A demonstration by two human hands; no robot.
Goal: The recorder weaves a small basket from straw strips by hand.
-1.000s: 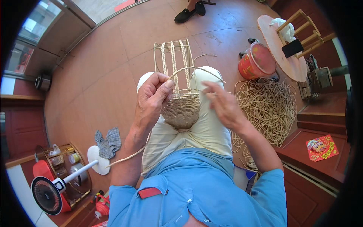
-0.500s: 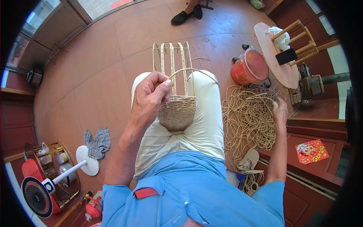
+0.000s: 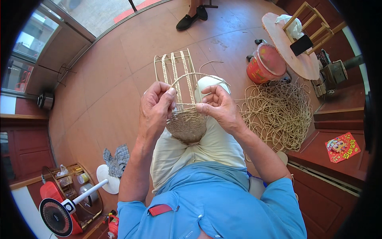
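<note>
A partly woven basket-like piece [image 3: 186, 126] rests between my thighs, its dense brown weave at the near end. Several pale twisted cords [image 3: 175, 75] run lengthwise from it inside a thin frame [image 3: 191, 65]. My left hand [image 3: 154, 104] is closed at the left edge, with thumb and forefinger pinching a twisted cord [image 3: 187, 74] that arches rightward over the frame. My right hand [image 3: 223, 109] is at the right edge of the weave. Its thumb and forefinger close on the cord's stretch that crosses just above the weave; the other fingers are curled.
A large tangle of loose cord [image 3: 278, 115] lies on the floor at right, beside a red bucket [image 3: 267, 63]. Behind it are a round board [image 3: 274, 30] and a wooden stool [image 3: 324, 30]. A fan [image 3: 56, 217] stands at lower left. Someone's black shoes [image 3: 187, 22] are ahead.
My right hand has left the cord tangle at right and come to the right edge of the weave. My left hand still pinches the cord. The whole view has shifted slightly.
</note>
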